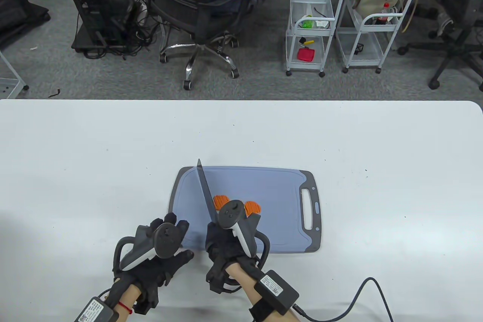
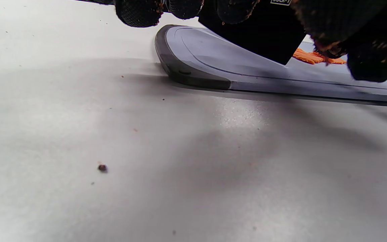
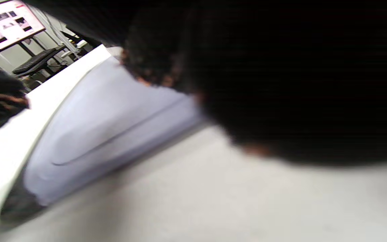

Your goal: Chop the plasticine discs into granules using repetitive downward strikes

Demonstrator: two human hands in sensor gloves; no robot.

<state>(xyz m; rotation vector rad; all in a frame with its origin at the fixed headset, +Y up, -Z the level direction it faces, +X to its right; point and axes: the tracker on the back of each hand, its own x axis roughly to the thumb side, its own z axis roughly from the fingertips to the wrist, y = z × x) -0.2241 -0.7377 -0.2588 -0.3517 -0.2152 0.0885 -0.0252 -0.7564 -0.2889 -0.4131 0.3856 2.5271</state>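
White tabletop (image 1: 75, 156) carries a blue-grey plastic cutting board with a dark rim (image 1: 279, 186). Left hand (image 1: 158, 258) rests with fingers spread at the board's near-left corner, holding nothing. Right hand (image 1: 226, 246) grips a dark-bladed knife (image 1: 205, 191), tip raised and pointing away. Orange plasticine discs (image 1: 220, 201) lie on the board just beyond the right hand, partly hidden by its tracker.

Two orange discs (image 1: 222, 201) lie flat on the blue-grey board (image 1: 271, 186) — surfaces ridged, partly hidden. The dark knife (image 1: 205, 190) slants above them — tip pointing away.
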